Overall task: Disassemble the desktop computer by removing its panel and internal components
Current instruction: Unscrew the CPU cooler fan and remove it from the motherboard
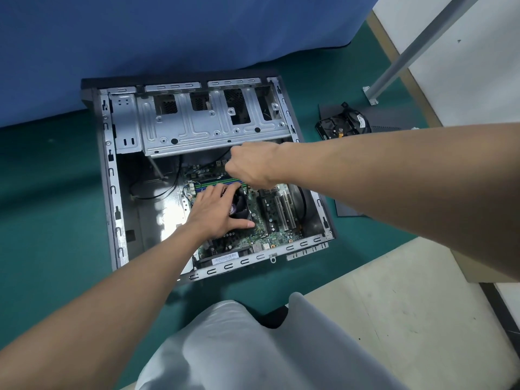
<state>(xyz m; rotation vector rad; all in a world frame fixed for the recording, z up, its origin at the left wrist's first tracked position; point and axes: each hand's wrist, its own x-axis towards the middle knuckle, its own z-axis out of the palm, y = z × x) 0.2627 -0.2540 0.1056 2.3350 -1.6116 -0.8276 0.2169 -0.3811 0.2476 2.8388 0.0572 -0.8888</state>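
Knees nearest; left hand flat on fan, right hand curled.

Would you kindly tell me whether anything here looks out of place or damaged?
Nothing looks damaged. What looks like a black drive lies loose outside the open case, to its right, as one would expect mid-teardown.

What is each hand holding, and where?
Left hand rests on the cooler fan, thumb along its near edge. Right hand is curled above the memory slots; any hold is hidden.
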